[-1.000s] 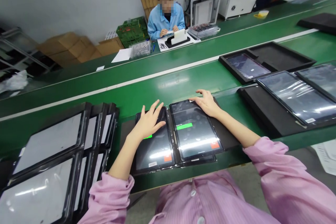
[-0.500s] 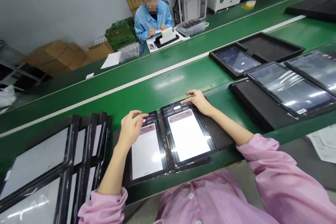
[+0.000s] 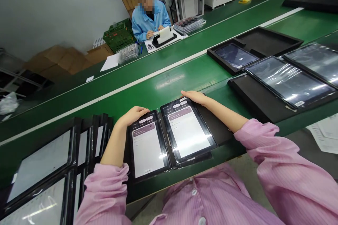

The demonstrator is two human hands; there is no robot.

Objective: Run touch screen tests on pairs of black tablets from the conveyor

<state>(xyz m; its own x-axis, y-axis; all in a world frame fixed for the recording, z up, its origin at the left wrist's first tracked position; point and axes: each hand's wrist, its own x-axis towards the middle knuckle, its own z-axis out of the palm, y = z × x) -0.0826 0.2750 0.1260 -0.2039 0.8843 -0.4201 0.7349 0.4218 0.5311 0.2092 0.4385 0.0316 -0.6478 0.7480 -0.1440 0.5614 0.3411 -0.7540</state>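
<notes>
Two tablets with lit white screens lie side by side, the left tablet point(image 3: 148, 147) and the right tablet point(image 3: 191, 130), on a black foam tray point(image 3: 218, 124). Each screen shows a purple panel near its far end. My left hand point(image 3: 134, 115) is closed over the far left edge of the tray, beside the left tablet's top. At the far right edge, my right hand point(image 3: 194, 96) is closed over the tray above the right tablet's top. The fingertips of both hands are partly hidden behind the edge.
Stacked black trays with lit tablets point(image 3: 42, 165) stand at left. Dark tablets point(image 3: 287, 81) lie on another tray at right, near an open black tray point(image 3: 271, 42). Across the green bench point(image 3: 169, 77), a co-worker point(image 3: 151, 17) in blue sits beside a green crate point(image 3: 118, 37).
Both hands have left the screens, where their fingers hovered or touched near the top, and now curl over the tray's far edge. More panel content shows on the screens. The view has shifted slightly.
</notes>
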